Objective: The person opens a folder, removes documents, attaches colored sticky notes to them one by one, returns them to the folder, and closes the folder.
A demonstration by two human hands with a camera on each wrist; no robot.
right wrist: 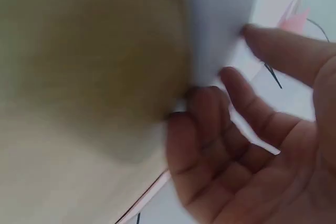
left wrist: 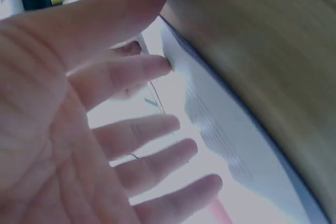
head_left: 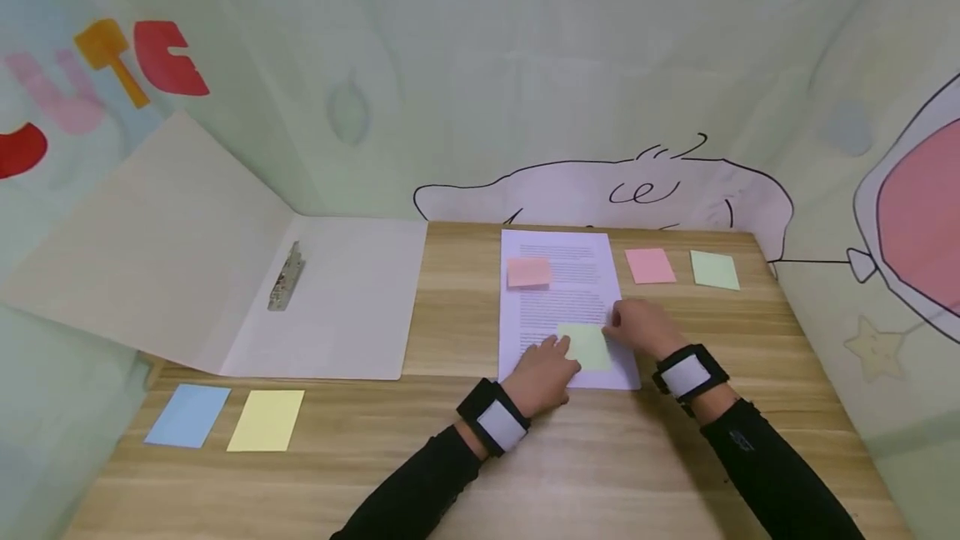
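Note:
On a wooden table lies a printed sheet [head_left: 558, 307] with a pink sticky note [head_left: 529, 272] on its upper left. A pale green sticky note [head_left: 588, 347] lies on its lower right. My left hand [head_left: 542, 372] rests at the sheet's lower part, fingertips at the green note's left edge. In the left wrist view, the fingers [left wrist: 152, 174] are fairly straight and spread. At the note's right side is my right hand [head_left: 643, 328], by the sheet's edge. The right wrist view shows its fingers [right wrist: 184, 140] loosely bent, thumb and index apart, with nothing visibly pinched.
An open white folder [head_left: 360, 298] with a metal clip [head_left: 287, 277] lies left, its cover leaning on the wall. Blue [head_left: 187, 416] and yellow [head_left: 266, 421] notes lie in front of it. Another pink note [head_left: 650, 266] and green note [head_left: 715, 270] lie right of the sheet.

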